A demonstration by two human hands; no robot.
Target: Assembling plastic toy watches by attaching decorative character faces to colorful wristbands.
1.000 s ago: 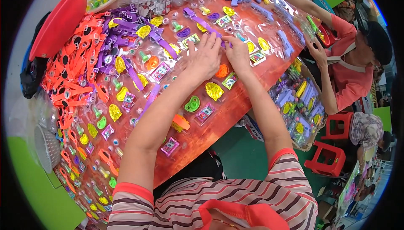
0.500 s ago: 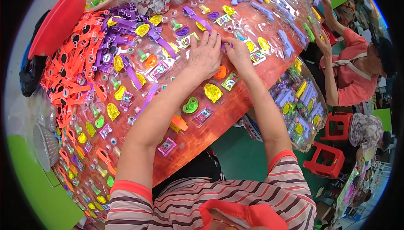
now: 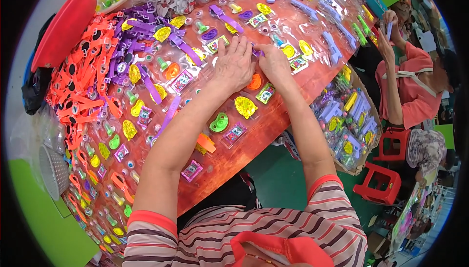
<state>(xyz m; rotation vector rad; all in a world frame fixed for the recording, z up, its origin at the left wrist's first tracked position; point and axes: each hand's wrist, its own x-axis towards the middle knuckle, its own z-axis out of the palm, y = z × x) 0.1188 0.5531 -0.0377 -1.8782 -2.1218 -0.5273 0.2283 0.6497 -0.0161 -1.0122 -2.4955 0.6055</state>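
My left hand (image 3: 234, 66) lies almost flat over a clear plastic tray, fingers stretched out and pressing down. Beside it, my right hand (image 3: 274, 64) pinches a purple toy watch strap (image 3: 257, 53); most of that strap is hidden under both hands. Around them, filled trays hold a yellow piece (image 3: 245, 107), a green pacifier (image 3: 219, 122), an orange round piece (image 3: 254, 81) and small printed packets (image 3: 234, 133). Another purple toy watch (image 3: 225, 18) lies across a tray beyond my left hand.
At the left are heaps of orange toy watches (image 3: 83, 71) and purple ones (image 3: 139, 37), by a red basin (image 3: 63, 25). Lavender toy guns (image 3: 332, 47) lie at the right, above a cardboard box (image 3: 373, 105) of filled packs. A co-worker (image 3: 410, 86) handles a lavender piece.
My hands stay at nearly the same spot, with the right fingers still on the purple strap. At the right, the co-worker's raised hand has come down with a lavender piece, toward the other hand.
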